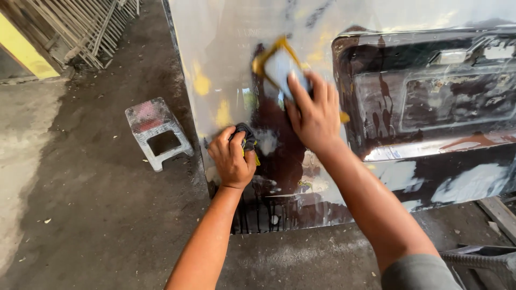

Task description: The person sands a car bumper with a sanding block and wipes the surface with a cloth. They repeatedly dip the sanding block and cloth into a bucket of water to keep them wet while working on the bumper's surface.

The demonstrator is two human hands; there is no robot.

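Bright, even daylight — glare whitens the wet panel [376,21], focus sharp, shadows soft, edges slightly bowed.

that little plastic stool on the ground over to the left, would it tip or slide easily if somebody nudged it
The stool looks like thin moulded plastic with open sides, so it is probably light and would likely slide on the dusty concrete floor. Its legs splay outward and it sits low, so tipping seems less likely than sliding.
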